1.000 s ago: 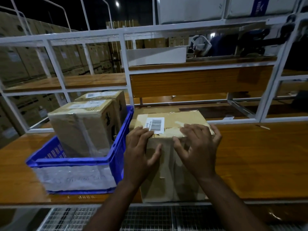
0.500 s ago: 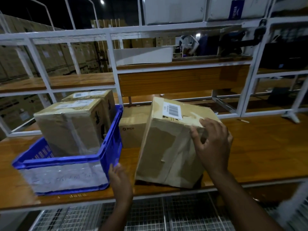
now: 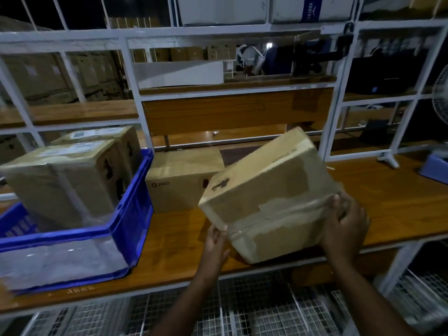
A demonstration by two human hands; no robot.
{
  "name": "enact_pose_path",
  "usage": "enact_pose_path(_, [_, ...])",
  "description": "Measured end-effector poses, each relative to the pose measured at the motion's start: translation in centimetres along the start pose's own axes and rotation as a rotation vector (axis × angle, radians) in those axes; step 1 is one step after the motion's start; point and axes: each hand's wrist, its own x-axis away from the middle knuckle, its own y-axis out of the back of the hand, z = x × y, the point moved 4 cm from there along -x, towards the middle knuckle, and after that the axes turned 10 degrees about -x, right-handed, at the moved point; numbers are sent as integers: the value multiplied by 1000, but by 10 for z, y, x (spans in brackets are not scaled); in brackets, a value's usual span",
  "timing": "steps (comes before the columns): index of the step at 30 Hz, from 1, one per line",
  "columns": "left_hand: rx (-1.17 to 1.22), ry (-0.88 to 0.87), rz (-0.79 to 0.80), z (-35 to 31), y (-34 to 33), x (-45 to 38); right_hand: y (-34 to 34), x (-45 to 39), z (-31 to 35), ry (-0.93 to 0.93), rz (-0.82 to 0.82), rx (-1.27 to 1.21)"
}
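Single head-worn wide-angle view, facing forward-down over bench [image 3: 392, 197], close above box [image 3: 266, 190].

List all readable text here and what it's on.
"PICO": front of the rear box on the table.
Labels on the front box and back box in the blue crate: too blurred.
Black mark on the tilted box: unreadable.
Blue band on the top-shelf white box: blurred.

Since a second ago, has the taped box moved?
Yes. The taped box tipped and shifted right, away from the blue crate, uncovering the PICO box.
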Motion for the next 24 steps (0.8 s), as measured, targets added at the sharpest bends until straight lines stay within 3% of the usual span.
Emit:
enact_pose_path(3, [-66,-99,-16,-18,-21,-17,-3,-16,-39,-196,-72,-52])
enact_pose_path(7, [-161,-207,-81,-47,-48,-47,-20,-47,-72,-379,18,-25])
enact_pose_path(18, [-293,-163,-75,-42,-72,-129,-86,-112,-99,-146,239,19])
enact_pose_path(21, [-426,-208,-88,-34,-71,-142,-100,-111,-108,-40,229,79])
enact_pose_path(24, [-740,-343,-273,-46,-69,-157,-117,-118,-111,1,195,141])
